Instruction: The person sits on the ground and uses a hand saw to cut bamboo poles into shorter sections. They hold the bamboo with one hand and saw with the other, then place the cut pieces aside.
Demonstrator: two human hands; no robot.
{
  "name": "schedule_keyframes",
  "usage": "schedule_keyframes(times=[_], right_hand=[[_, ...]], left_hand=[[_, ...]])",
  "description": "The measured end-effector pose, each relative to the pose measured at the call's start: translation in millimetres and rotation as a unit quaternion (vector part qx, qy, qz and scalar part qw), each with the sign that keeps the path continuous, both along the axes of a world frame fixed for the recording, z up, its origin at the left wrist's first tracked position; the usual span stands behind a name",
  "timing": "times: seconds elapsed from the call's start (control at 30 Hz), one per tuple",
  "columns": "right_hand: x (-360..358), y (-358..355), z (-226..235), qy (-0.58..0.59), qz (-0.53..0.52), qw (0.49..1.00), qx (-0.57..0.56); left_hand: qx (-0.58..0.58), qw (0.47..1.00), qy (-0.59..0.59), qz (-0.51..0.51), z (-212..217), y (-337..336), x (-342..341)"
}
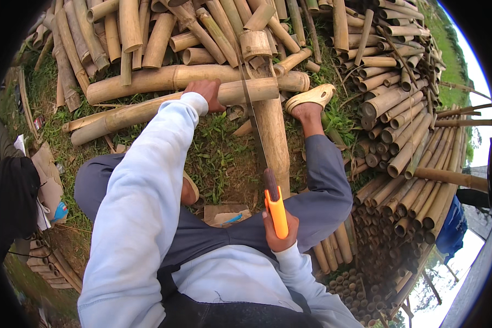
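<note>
My left hand (206,92) presses down on a long bamboo pole (147,108) that lies crosswise over a thick bamboo log (273,136). My right hand (279,232) grips the orange handle of a hand saw (276,210). Its thin blade (252,115) runs forward and crosses the pole just right of my left hand. My right foot in a tan sandal (310,97) rests beside the log, and my left sandal (190,188) shows near my knee.
Cut bamboo poles are heaped at the top (164,33). Stacked bamboo tubes fill the right side (399,142). Grass (218,147) covers the ground between my legs. A dark bag and papers (22,191) lie at the left, a blue object (451,227) at the right.
</note>
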State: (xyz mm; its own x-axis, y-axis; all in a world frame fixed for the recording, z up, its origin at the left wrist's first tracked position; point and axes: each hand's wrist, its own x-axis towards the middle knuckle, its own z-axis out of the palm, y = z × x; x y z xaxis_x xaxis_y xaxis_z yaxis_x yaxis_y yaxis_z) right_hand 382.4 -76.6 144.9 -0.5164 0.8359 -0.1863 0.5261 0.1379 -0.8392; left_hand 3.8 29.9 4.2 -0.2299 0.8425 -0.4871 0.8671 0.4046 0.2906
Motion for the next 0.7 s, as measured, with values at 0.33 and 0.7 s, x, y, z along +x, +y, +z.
schedule_keyframes(times=[0.33, 0.7], right_hand=[[31.5, -34.4, 15.2, -0.02, -0.007, 1.0, -0.004], [-57.8, 39.1, -28.3, 0.039, -0.029, 0.997, -0.053]], left_hand=[[0.009, 1.0, -0.003, -0.007, -1.6, 2.5, -0.3], [-0.005, 1.0, 0.005, 0.004, 2.7, 8.4, -19.6]])
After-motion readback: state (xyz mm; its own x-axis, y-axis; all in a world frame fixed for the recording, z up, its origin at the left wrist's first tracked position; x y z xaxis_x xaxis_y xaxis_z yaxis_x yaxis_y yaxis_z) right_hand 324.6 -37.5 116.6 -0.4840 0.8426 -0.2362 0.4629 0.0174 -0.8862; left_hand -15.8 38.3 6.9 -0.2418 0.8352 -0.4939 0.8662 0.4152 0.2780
